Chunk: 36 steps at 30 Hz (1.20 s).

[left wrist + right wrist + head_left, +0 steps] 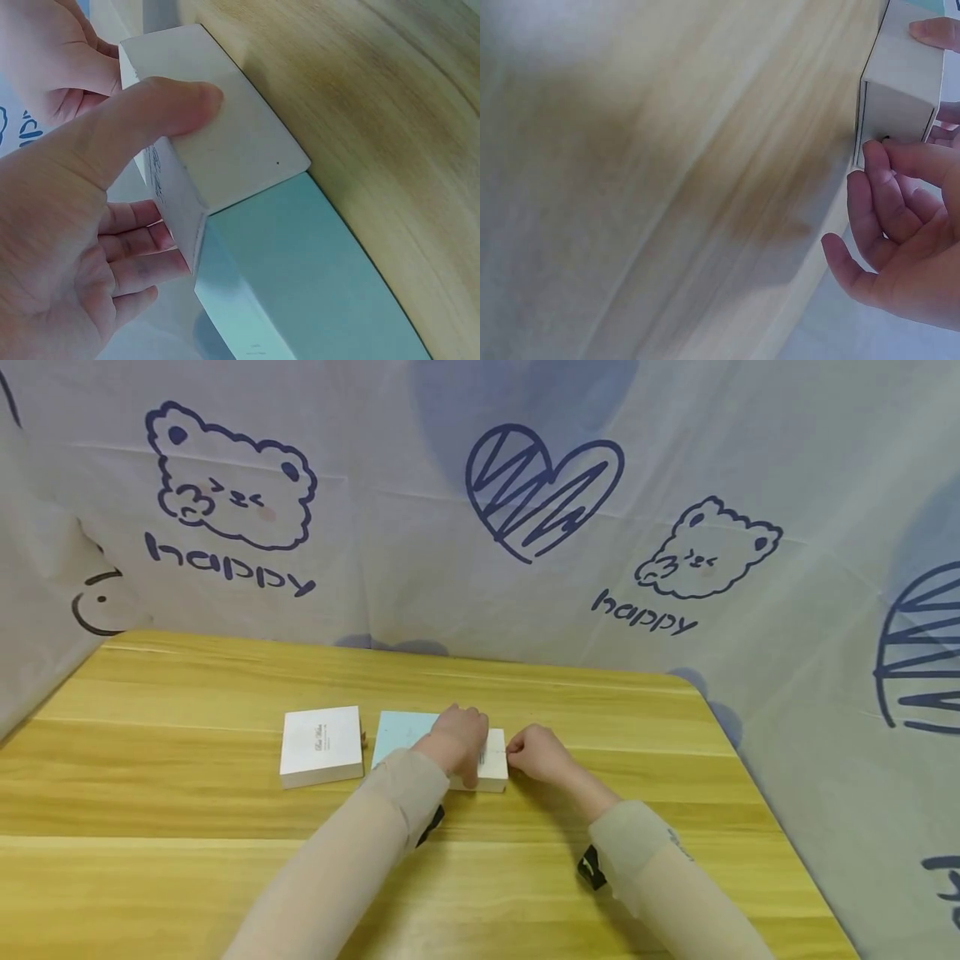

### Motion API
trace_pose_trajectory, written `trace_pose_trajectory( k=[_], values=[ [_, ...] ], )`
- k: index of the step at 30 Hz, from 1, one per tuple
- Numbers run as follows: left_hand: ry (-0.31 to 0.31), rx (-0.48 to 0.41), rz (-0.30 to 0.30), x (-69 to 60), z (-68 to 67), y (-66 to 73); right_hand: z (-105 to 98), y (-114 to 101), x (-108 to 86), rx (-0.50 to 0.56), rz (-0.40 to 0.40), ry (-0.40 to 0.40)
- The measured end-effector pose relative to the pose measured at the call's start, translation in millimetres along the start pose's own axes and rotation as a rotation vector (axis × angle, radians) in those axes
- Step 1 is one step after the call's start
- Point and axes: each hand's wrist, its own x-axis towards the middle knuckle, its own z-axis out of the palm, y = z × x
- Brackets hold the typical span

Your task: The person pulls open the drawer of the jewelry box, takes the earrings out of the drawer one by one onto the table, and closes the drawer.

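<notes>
A white box (492, 762) lies against the right end of a light blue box (397, 732). My left hand (457, 742) grips the white box from above; in the left wrist view its thumb (176, 105) presses one side, with the other fingers across the printed top. At the box's right end is my right hand (542, 755). The right wrist view shows its thumb and index finger pinching together at a small dark tab (886, 138) on the end face, largely hidden by the fingertips.
Another white box (321, 747) with printing and a small brown tab (364, 740) lies to the left on the wooden table (225, 877). A pale cloth (420, 585) with bear and heart drawings hangs behind the table and along its sides.
</notes>
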Motion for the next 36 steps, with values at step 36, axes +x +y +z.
trace_pose_trajectory(
  k=[36],
  values=[
    [0.001, -0.044, -0.026, -3.9, -1.5, 0.9, -13.5, 15.0, -5.2, -0.019, 0.065, -0.002]
  ],
)
